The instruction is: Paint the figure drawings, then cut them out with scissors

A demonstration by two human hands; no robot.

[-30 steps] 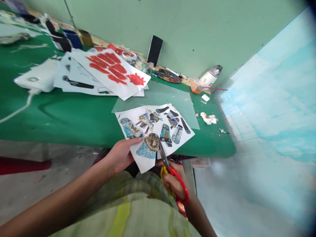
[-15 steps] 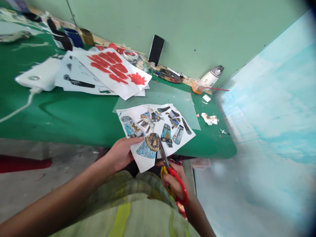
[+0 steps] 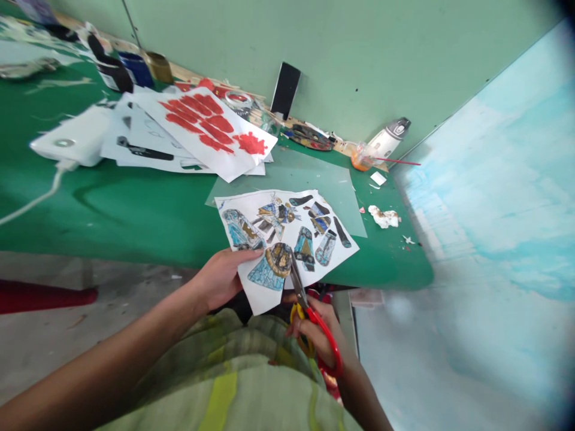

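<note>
My left hand (image 3: 224,275) pinches the left edge of a white paper sheet (image 3: 265,299), thumb on top and fingers underneath. Colored drawings in blue, brown and black cover the sheet, among them a bell-shaped figure (image 3: 271,272) close to my thumb. My right hand (image 3: 317,326) is closed round the red and yellow handles of a pair of scissors (image 3: 330,347). The blades reach into a cut running up from the sheet's lower edge, just right of the bell-shaped figure. The sheet is held up at the table's front edge.
On the green table (image 3: 148,209) lie papers with red paint (image 3: 202,120), a white device with a cable (image 3: 74,140) and a translucent sheet (image 3: 345,203). Paint jars (image 3: 137,69), a black phone (image 3: 286,90), a hair dryer (image 3: 390,139) and a crumpled tissue (image 3: 383,216) stand or lie toward the wall.
The sheet's upper part has shifted very slightly right in view, as has the background. Both hands keep their hold, and the scissors stay at the same cut.
</note>
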